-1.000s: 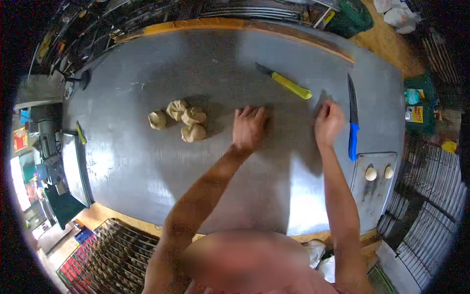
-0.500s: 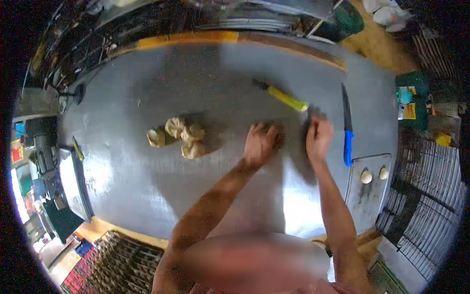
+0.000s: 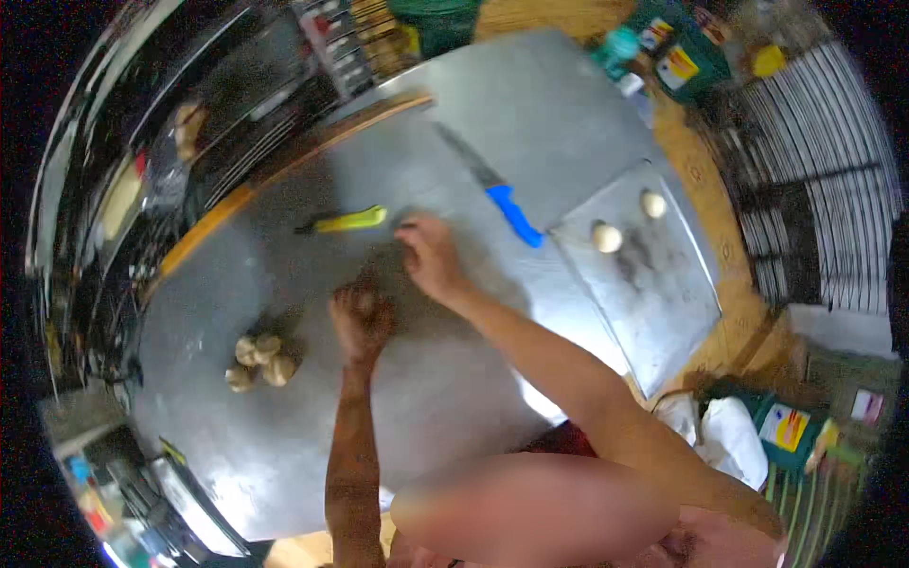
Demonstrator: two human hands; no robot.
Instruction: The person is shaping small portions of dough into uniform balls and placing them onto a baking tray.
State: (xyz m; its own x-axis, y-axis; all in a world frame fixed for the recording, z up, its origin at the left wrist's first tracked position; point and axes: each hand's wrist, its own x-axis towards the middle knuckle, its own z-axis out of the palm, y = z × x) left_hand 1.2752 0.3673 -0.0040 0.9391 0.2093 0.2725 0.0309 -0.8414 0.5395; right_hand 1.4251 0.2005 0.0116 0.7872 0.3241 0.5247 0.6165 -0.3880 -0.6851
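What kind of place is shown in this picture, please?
Probably a bakery or similar kitchen: dough-like lumps lie on a wide grey table, and two pale balls sit on a tray.

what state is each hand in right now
Left hand: curled over the grey metal tabletop; any hold cannot be told.
Right hand: partly curled near the yellow-green-handled knife; any hold cannot be told.

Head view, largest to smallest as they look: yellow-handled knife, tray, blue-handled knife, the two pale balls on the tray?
Tray
Blue-handled knife
Yellow-handled knife
Pale balls, too alike to rank
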